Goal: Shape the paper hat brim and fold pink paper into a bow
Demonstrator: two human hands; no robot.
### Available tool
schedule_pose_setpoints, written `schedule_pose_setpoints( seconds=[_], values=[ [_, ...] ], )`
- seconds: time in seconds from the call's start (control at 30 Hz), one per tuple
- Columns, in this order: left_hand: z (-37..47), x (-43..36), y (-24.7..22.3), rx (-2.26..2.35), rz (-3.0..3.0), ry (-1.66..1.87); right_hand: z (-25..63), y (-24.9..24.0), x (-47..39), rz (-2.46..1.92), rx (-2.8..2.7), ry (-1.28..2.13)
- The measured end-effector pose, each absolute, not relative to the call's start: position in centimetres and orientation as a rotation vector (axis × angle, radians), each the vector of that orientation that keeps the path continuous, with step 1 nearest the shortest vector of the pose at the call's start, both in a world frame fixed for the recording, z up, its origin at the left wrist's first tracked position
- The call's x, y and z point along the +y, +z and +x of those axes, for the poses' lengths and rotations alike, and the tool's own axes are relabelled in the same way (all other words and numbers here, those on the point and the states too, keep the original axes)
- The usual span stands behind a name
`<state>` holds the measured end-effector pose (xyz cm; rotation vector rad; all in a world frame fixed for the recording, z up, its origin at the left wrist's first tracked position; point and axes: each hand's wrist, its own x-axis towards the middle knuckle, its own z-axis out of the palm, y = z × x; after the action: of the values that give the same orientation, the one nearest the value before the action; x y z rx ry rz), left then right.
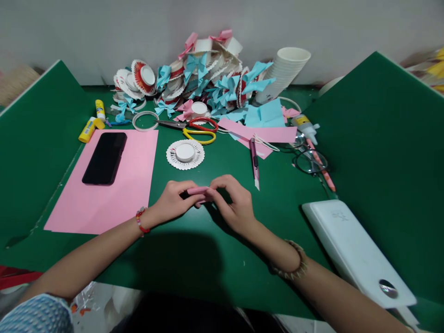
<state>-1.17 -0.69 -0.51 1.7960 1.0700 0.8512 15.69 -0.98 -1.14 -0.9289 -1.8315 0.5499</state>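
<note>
Between my two hands is a small folded piece of pink paper, held just above the green table. My left hand pinches its left end between thumb and fingers. At the other end, the thumb and fingertips of my right hand are closed on the paper. Fingers hide part of the piece. Just beyond my hands lies a white fringed paper disc with a round raised middle. Scissors with red and yellow handles rest behind it, and a box cutter lies to the right.
Pink sheets carry a black phone at left, near glue sticks. Behind are piled paper-cup pieces with blue bows and stacked paper cups. Eyeglasses and a white oblong device are right. Green panels flank the table.
</note>
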Motion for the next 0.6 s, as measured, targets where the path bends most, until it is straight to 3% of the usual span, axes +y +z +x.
schedule_pose_setpoints(
  seconds=[0.27,0.6],
  values=[
    [-1.32,-0.11,-0.44,1.102,1.666,0.857,15.72,-1.80,-0.53,-1.108,-1.485,1.030],
    [-1.19,-0.04,-0.50,1.102,1.971,0.975,15.60,-1.18,-0.52,-1.079,-1.516,1.125]
  ],
)
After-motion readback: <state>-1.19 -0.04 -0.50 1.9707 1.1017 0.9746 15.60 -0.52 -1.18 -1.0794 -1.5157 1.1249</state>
